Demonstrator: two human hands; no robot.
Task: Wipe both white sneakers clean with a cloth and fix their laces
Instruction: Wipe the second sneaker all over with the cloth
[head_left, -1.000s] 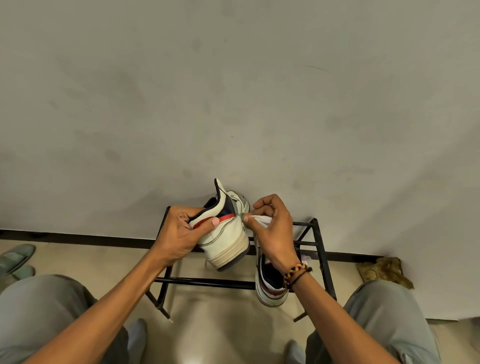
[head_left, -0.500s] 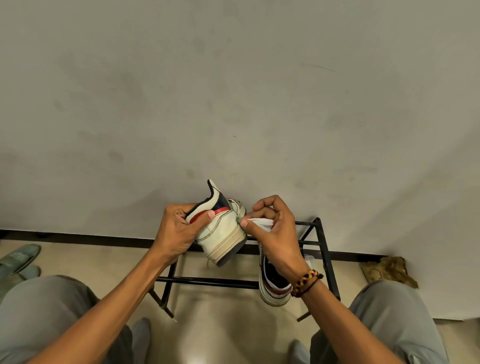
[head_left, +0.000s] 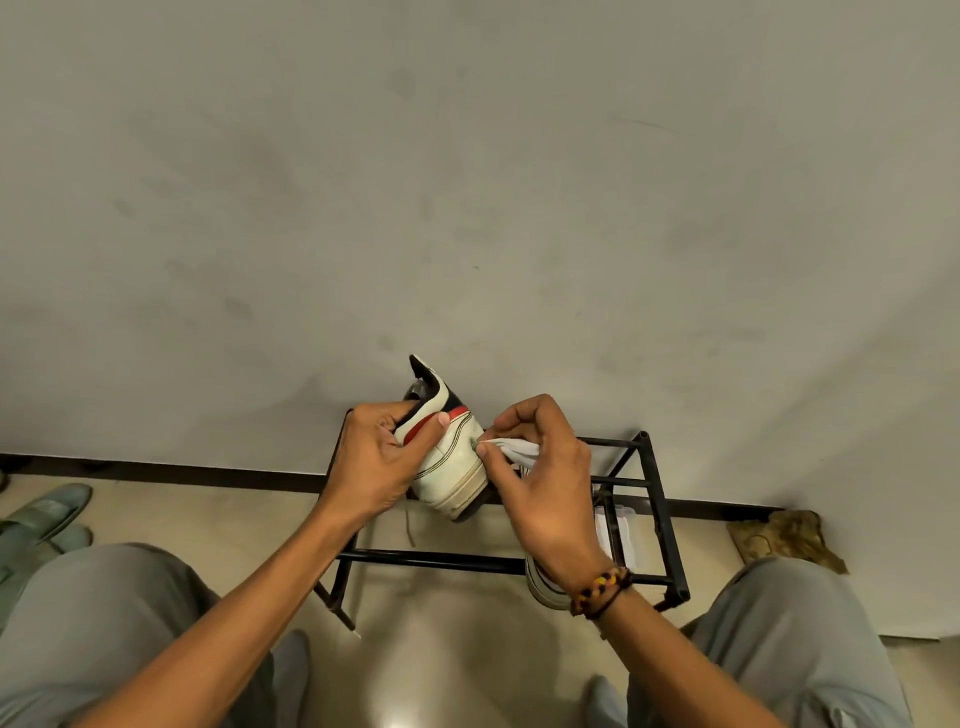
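My left hand grips a white sneaker with a red and dark heel patch, holding it tilted in the air above the black metal rack, thumb across its side. My right hand pinches a small white cloth and presses it against that sneaker's side near the heel. A loose lace hangs below the held shoe. The second white sneaker rests on the rack under my right wrist, mostly hidden, only its toe edge showing.
The rack stands against a grey wall on a cream floor. Grey-green slippers lie at the left. A crumpled brown rag lies on the floor to the right of the rack. My knees in grey trousers frame both lower corners.
My left hand has turned and shifted the sneaker leftward, bringing the heel side toward the cloth. My right hand with the cloth has followed along the shoe's side.
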